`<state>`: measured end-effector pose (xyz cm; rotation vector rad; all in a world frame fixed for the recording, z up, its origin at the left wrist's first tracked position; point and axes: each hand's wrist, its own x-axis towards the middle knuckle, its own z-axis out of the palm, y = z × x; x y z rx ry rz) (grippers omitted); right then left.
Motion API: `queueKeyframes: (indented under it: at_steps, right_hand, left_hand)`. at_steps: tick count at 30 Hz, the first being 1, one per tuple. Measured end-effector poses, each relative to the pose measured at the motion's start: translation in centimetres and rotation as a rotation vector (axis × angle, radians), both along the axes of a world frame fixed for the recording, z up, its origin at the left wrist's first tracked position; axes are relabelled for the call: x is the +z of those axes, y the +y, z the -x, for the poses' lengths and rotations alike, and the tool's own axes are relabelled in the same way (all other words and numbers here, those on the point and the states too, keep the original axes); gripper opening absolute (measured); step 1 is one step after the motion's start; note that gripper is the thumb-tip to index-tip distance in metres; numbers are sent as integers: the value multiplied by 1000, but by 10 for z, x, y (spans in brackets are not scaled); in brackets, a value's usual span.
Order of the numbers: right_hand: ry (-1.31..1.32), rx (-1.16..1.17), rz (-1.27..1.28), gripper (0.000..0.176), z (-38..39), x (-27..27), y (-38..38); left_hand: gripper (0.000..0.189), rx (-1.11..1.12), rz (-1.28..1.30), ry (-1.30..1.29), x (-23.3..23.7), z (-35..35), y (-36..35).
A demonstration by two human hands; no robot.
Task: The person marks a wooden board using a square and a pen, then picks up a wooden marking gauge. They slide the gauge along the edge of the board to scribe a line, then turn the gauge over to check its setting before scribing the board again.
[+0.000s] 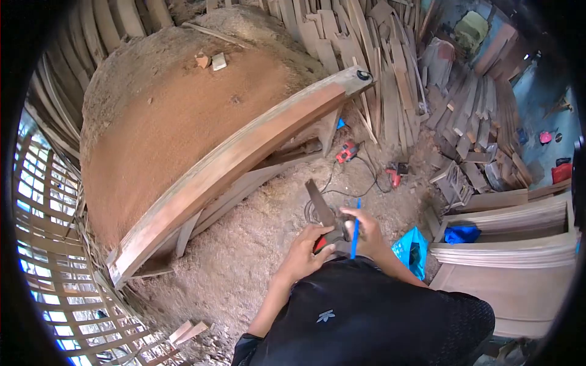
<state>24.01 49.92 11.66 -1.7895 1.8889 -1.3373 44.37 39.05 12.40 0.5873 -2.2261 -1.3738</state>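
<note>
Head-worn view, forward and down

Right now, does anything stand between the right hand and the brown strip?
Nothing visible does. The right hand, holding the blue stick, is just beside the lower end of the brown strip. The left hand is at the other side, not between. Whether they touch is unclear.
</note>
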Motion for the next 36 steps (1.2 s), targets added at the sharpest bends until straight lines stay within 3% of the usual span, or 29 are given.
queueKeyframes:
  at_steps: [2, 3, 8, 10, 12, 16, 18, 19, 21, 23, 24, 26, 27, 30, 32, 36]
  right_hand:
    - [-285, -117, -75, 32, 46, -16, 5]
    - [-439, -147, -237, 36, 70, -17, 8]
    - [-704, 47, -260, 34, 171, -35, -28]
    - [-576, 153, -284, 35, 201, -33, -49]
    - [-611, 179, -294, 35, 220, -37, -71]
    - [-431, 95, -390, 23, 228, -63, -97]
    - [-683, -31, -279, 24, 225, -85, -112]
    - [-678, -168, -114, 25, 216, -68, -117]
    - [-1034, -243, 11, 24, 224, -71, -139]
    - [-722, -230, 69, 25, 238, -29, -155]
    - [-723, -191, 54, 25, 250, -32, -167]
    - [-714, -330, 2, 28, 284, -45, -188]
    - [-823, -282, -10, 29, 300, -39, -202]
    - [-736, -211, 11, 27, 359, -41, -257]
    - [-504, -239, 25, 24, 415, -37, -304]
    - [-41, -269, -42, 21, 529, -64, -407]
  left_hand:
    - [46, -77, 94, -17, 0, 45, -7]
    - [49, -82, 66, -44, -4, 67, -10]
    - [60, 41, 265, -138, -24, 158, -35]
    - [65, 90, 324, -184, -17, 181, -46]
    - [70, 97, 356, -235, -15, 198, -58]
    - [74, 68, 418, -298, -6, 224, -88]
    - [76, 28, 474, -216, -4, 239, -109]
    - [76, 16, 493, -200, 2, 247, -118]
    - [75, 54, 526, -131, 3, 268, -136]
    - [74, 70, 561, -110, 5, 290, -154]
    - [73, 65, 592, -120, 7, 301, -163]
    - [74, 74, 578, -137, 7, 327, -176]
    - [76, 48, 572, -137, 8, 338, -187]
    - [80, 187, 599, -155, 10, 377, -215]
    - [87, 293, 542, -164, 16, 393, -232]
    - [93, 531, 317, -221, -25, 386, -251]
